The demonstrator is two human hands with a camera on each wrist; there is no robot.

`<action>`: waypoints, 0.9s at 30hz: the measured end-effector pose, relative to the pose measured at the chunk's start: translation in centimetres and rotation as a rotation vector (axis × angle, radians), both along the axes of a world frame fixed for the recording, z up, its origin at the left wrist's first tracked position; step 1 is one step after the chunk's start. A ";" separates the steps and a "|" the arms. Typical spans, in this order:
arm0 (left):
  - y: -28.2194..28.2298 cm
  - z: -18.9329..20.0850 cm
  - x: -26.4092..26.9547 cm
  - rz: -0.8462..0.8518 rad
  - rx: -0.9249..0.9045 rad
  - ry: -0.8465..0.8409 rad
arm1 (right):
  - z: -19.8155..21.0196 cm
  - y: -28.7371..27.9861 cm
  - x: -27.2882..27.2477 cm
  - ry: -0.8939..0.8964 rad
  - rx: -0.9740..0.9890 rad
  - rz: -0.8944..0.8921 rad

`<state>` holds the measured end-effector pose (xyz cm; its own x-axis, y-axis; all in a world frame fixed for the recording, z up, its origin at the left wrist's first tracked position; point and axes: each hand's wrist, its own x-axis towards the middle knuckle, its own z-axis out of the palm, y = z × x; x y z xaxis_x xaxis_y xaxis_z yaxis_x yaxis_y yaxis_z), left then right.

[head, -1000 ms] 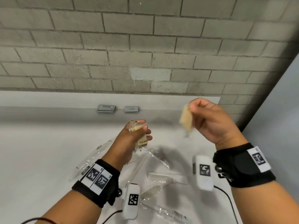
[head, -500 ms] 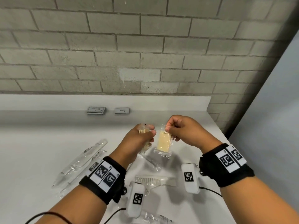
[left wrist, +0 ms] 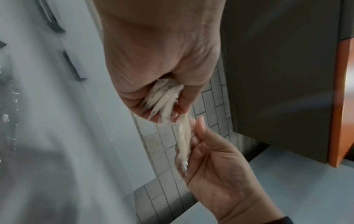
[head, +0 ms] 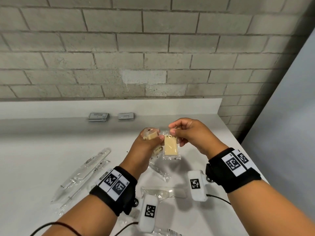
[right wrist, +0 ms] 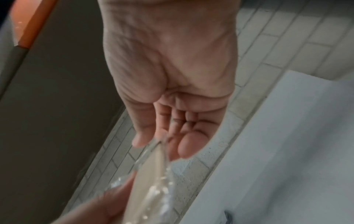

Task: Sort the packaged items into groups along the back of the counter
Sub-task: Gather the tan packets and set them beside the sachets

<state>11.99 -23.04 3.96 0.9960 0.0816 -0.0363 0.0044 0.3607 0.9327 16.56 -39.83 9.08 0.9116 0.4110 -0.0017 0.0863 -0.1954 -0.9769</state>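
Two hands have come together: the right hand (head: 190, 135) pinches one soap packet (head: 171, 147) against the soaps (head: 150, 136) gripped in the left hand (head: 146, 147), gathering one group.

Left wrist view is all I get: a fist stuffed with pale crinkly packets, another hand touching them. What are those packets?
Observer: The head view shows clear plastic sachets holding flat beige soap bars; the right hand pinches one soap sachet by its top edge.
Operator: And the fist?
Observer: The left hand grips several more soap sachets, their ends poking out above and below it.
Operator: Is anything sorted yet?
Observer: Two groups of small grey flat packets lie at the back of the white counter.
Operator: Anything left?
Observer: Clear-wrapped combs lie at the counter's near edge, below the wrists.
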 end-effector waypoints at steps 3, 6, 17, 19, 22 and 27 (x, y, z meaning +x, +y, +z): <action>-0.1 -0.4 0.5 0.057 -0.026 0.032 | -0.9 -0.3 0.2 0.162 0.085 0.005; -0.4 -0.9 0.9 0.072 -0.045 0.071 | -1.8 -0.3 0.4 0.204 0.085 -0.004; 2.4 -3.3 1.0 -0.001 -0.300 0.365 | -9.4 -2.0 4.9 0.149 -0.737 -0.115; 2.8 -3.4 0.9 -0.013 -0.291 0.344 | -9.1 -1.6 5.0 0.006 -0.830 -0.156; 2.8 -3.2 1.0 0.025 -0.269 0.299 | -6.3 0.0 4.2 -0.026 -0.496 -0.183; 2.0 -3.0 1.0 0.037 -0.220 0.226 | -3.4 2.6 1.5 0.099 -0.096 0.053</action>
<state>12.97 -21.02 0.92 0.9573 0.0837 -0.2767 0.1852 0.5575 0.8093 18.02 -37.18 5.70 0.8823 0.4518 -0.1319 0.0031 -0.2857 -0.9583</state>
